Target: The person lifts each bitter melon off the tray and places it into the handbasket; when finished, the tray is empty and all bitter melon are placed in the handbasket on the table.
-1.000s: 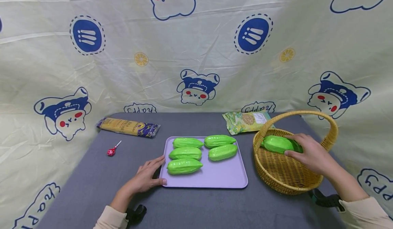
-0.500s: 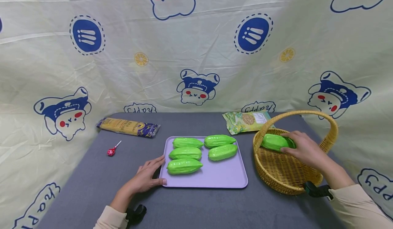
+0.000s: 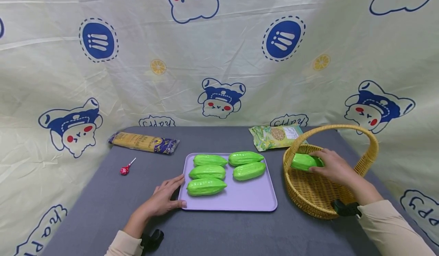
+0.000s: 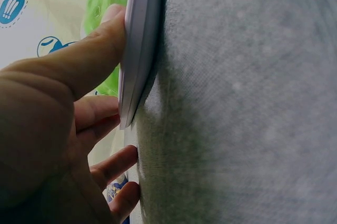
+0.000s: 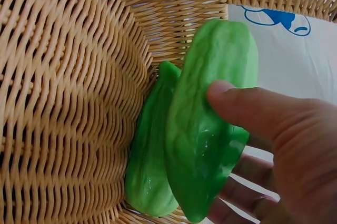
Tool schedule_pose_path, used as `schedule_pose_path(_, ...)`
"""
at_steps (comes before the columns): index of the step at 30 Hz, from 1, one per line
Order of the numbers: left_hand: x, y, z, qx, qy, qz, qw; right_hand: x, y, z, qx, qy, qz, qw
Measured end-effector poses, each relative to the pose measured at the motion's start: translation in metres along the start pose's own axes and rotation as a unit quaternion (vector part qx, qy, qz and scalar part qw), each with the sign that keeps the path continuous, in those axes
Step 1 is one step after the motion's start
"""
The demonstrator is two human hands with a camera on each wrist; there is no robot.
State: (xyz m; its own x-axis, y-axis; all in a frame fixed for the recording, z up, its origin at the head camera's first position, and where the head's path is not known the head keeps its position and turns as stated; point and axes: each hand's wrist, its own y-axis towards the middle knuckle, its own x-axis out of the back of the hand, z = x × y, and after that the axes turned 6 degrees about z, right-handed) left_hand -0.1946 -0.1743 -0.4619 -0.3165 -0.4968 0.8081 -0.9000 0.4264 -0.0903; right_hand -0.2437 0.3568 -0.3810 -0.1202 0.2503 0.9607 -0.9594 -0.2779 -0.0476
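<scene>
Inside the wicker basket (image 3: 313, 197), on the right in the head view, my right hand (image 3: 334, 167) grips a green bitter melon (image 5: 197, 129) between thumb and fingers. Beneath it, against the woven wall, lies a second bitter melon (image 5: 150, 174), partly covered in the right wrist view. My left hand (image 3: 158, 199) rests at the left edge of a lilac tray (image 3: 248, 197), its thumb (image 4: 100, 42) pressed on the rim and its fingers lightly spread. Several green bitter melons (image 3: 206, 186) lie on the tray in two columns, three at left and two at right.
A yellow noodle packet (image 3: 142, 142) lies at the back left, with a red lollipop (image 3: 125, 170) in front of it. A green bag (image 3: 274, 136) lies behind the basket. The basket's tall handle (image 3: 372, 149) arches over the right hand. A printed cloth hangs behind the grey table.
My right hand has moved left inside the basket with the bitter melon, toward the basket's left side. My left hand and the tray have stayed put.
</scene>
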Motion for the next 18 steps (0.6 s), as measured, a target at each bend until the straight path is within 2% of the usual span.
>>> schedule_pose_path(5, -0.001, 0.001, 0.0, 0.0, 0.003, -0.001, 1.0, -0.004, 0.005, -0.004, 0.0, -0.004, 0.01, 1.0)
schedule_pose_path(11, -0.001, 0.0, 0.0, -0.002, 0.003, -0.003, 1.0, -0.008, 0.008, -0.009, 0.026, -0.024, 0.008, 0.999)
schedule_pose_path(18, 0.0, 0.0, -0.001, 0.001, 0.001, 0.0, 1.0, -0.011, 0.007, -0.011, 0.04, -0.007, 0.018, 0.999)
